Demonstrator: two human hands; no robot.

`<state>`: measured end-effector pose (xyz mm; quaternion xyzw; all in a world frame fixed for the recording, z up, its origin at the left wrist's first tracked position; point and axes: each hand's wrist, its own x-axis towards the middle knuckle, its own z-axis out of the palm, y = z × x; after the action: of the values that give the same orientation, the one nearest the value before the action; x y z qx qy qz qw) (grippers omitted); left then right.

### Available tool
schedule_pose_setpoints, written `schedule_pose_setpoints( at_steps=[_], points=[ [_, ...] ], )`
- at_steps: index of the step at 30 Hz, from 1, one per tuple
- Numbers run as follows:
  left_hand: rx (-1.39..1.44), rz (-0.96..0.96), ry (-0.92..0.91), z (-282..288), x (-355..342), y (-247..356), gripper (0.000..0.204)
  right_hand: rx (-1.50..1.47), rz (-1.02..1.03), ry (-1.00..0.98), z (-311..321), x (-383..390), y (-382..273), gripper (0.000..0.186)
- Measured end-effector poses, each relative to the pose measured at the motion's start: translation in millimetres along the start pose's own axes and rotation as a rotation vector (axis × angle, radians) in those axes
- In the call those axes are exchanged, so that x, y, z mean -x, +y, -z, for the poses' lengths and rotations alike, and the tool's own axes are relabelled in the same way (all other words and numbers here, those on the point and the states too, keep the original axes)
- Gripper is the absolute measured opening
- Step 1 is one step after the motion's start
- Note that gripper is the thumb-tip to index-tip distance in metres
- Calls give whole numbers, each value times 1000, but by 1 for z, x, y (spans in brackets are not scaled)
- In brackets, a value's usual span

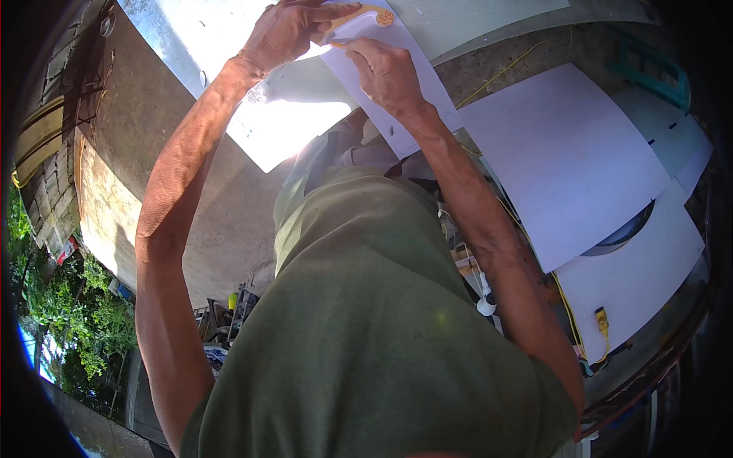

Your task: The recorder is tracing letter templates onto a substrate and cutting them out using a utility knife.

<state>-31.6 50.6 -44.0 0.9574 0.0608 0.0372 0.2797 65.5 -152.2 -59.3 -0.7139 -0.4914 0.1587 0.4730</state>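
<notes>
A yellow-orange cut shape [372, 15] lies on a long white sheet [424, 80] at the top of the view, over a pale table surface [489, 27]. My left hand [282, 37] presses on the shape with its fingers stretched out, near the table's sunlit part. Just right of it, my right hand [388, 76] is curled on the white sheet below the shape, thumb and forefinger closed on something thin that I cannot make out.
At right lie large white sheets [557, 153], a yellow-and-black tool [602, 320] with a cord, and a teal plastic object [657, 80]. Below left are a concrete floor [214, 252], assorted clutter [237, 309] and leafy plants [92, 320]. My torso fills the lower middle.
</notes>
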Motion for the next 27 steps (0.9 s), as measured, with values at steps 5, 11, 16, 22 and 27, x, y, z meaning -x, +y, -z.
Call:
schedule_pose_setpoints(
  at_steps=[5, 11, 16, 22, 27],
  points=[
    [83, 3, -67, 18, -9, 20, 48, -3, -5, -25, 9, -1, -2, 7],
    [143, -17, -62, 24, -8, 21, 48, -68, -143, 73, 22, 7, -12, 11],
    [147, -14, -68, 26, -9, 23, 45, -57, -102, 48, 16, 14, -16, 8],
    [136, -15, -64, 21, -8, 19, 45, -92, -38, 56, -5, 11, -13, 9],
    [141, 14, -52, 18, -7, 17, 45, -85, -47, 62, -11, 8, -9, 7]
  ],
)
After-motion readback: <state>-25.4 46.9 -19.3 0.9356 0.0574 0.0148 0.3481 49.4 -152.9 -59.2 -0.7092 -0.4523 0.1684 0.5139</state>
